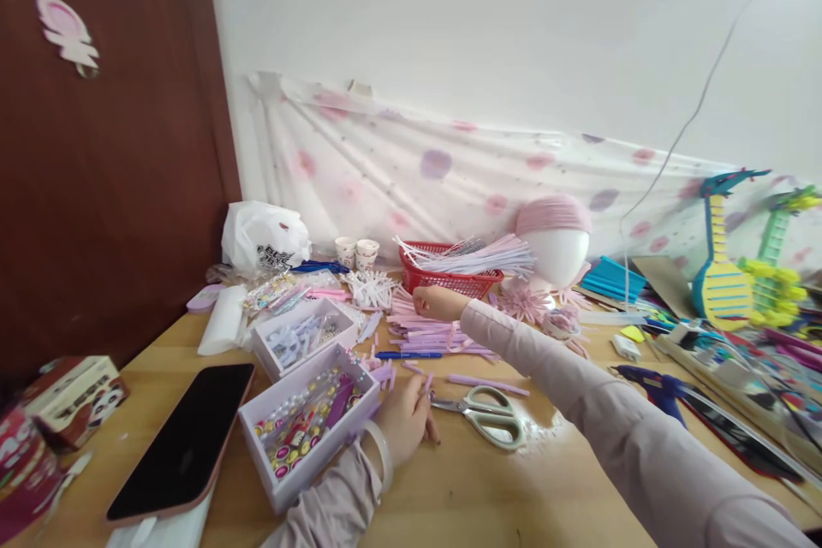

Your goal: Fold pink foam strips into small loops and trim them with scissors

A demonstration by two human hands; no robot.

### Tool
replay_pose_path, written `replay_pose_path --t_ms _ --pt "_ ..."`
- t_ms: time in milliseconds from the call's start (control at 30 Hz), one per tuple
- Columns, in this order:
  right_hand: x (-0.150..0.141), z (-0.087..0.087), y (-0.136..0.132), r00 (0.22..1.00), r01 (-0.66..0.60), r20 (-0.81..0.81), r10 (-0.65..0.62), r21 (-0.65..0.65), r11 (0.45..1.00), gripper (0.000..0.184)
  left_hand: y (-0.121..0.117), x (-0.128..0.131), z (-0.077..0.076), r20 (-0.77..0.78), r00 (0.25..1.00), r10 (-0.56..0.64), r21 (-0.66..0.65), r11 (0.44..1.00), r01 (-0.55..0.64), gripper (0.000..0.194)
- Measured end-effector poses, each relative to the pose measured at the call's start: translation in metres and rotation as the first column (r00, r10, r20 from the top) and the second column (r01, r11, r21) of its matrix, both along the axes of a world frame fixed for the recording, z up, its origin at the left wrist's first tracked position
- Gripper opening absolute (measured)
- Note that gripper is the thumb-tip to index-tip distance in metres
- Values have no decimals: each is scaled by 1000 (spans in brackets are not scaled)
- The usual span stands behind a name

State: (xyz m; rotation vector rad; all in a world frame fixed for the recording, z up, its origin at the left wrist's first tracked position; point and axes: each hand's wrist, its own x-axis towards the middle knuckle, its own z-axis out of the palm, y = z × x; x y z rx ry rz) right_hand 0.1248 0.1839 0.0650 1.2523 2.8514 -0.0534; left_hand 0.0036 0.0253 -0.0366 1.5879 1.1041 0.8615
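Observation:
My right hand (435,302) reaches far across the wooden table to a pile of pink and lilac paper strips (429,332) in front of a red basket (449,279); its fingers are curled at the strips, and what they hold is hidden. My left hand (404,421) rests on the table beside a white box of stickers (308,421), fingers closed around a small pink strip. Scissors with pale green handles (486,414) lie just right of the left hand.
A phone (183,445) lies face up at the left. A second white box (301,334), two paper cups (357,253), a white foam head with a pink cap (556,248), a blue glue gun (655,385) and toy guitars (723,270) crowd the table.

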Motion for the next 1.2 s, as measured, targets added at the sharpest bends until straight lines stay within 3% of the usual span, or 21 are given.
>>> replay_pose_path --t_ms 233,567,900,1200 --pt "5 -10 8 998 -48 46 53 -90 995 24 -1 -1 0 -13 1000 -4 8 1000 4 31" --pt "-4 -17 7 989 -78 -125 81 25 997 8 0 -1 0 -19 1000 -3 -4 1000 3 30" --pt "-9 -16 8 970 -50 -241 45 -11 999 9 -1 0 0 -33 999 -9 0 1000 9 30" --pt "-6 1 25 840 67 -539 -60 -7 998 7 -1 0 1 28 1000 1 -15 1000 -1 29"
